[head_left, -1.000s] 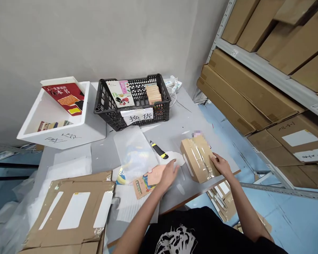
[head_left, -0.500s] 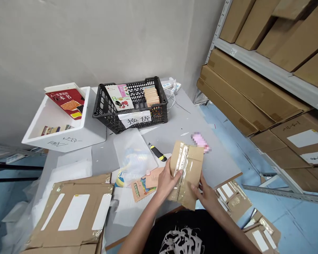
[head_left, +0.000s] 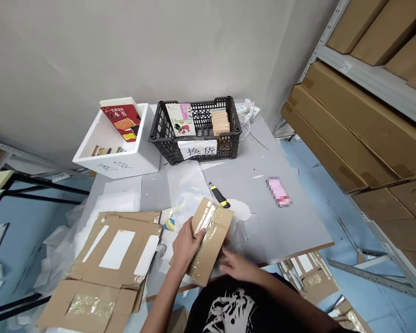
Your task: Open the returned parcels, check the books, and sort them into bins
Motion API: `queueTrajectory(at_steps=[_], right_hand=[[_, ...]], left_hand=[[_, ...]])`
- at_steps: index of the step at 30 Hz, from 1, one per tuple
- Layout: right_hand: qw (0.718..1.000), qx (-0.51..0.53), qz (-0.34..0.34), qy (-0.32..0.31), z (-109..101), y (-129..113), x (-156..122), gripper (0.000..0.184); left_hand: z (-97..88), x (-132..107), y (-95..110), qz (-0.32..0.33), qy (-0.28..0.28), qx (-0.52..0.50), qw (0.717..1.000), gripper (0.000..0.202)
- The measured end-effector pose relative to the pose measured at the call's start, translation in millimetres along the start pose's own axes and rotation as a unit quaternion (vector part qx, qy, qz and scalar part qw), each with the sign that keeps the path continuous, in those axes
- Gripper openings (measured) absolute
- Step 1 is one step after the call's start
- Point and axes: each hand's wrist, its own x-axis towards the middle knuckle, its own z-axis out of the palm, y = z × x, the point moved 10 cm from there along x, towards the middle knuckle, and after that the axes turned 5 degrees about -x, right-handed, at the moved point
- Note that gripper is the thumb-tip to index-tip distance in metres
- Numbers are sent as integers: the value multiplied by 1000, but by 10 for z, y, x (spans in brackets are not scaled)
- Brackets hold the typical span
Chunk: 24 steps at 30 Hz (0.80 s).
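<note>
My left hand (head_left: 186, 243) is closed around the left side of a flat cardboard package (head_left: 215, 231) sealed with clear tape, the thumb lying across its front. The package is tilted above the front edge of the table. Close to its lower right edge is my right hand (head_left: 236, 265), fingers slightly blurred and apart, with nothing visible in them; whether a fingertip touches the cardboard I cannot tell. Just beyond the package lies a black and yellow utility knife (head_left: 220, 194). A clear plastic bag (head_left: 187, 185) with a blue and yellow print lies to its left.
A white foam box (head_left: 119, 162) and a black plastic crate (head_left: 194, 143), both with books, stand along the wall. Flattened cardboard (head_left: 107, 259) covers the table's left front. A pixelated pink object (head_left: 278, 191) lies on the right. Shelves with cartons (head_left: 346, 134) rise at right.
The package has moved left and tilts more to the right, covering the booklets on the table. My right hand has come off its right edge. The view has shifted left.
</note>
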Motion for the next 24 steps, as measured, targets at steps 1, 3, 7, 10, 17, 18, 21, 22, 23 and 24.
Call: queueTrajectory(at_steps=[1,3,7,10,17,18,21,22,23,24], right_hand=[[997,-55,40,-35,-154,95,3,22],[990,-106,86,-25,-681,199,85,24],[959,-228,106,131,-1698,153,652,33],[875,-429,59,218,-1847,-66,1163,40],[864,-484,28,133,-1369,110,1678,33],[864,-486,24,128,-1351,131,1686,35],[858,-498,-3,125,-1322,120,1717,46],[854,-503,-16,130,-1313,89,1739,49],[851,-506,-26,139,-1306,51,1768,51],[849,-506,-30,148,-1300,13,1807,53]], left_hand=[[-11,-35,30,15,34,13,999,57],[-10,-136,143,39,83,46,995,55],[140,-271,327,24,88,85,992,57],[262,-274,322,-16,70,91,993,79],[348,-299,308,-30,62,108,992,99],[357,-315,307,-29,61,110,992,99],[391,-360,278,-29,59,112,992,98],[404,-372,263,-29,59,110,992,99],[417,-380,247,-29,59,109,992,99],[428,-387,234,-29,59,108,992,100]])
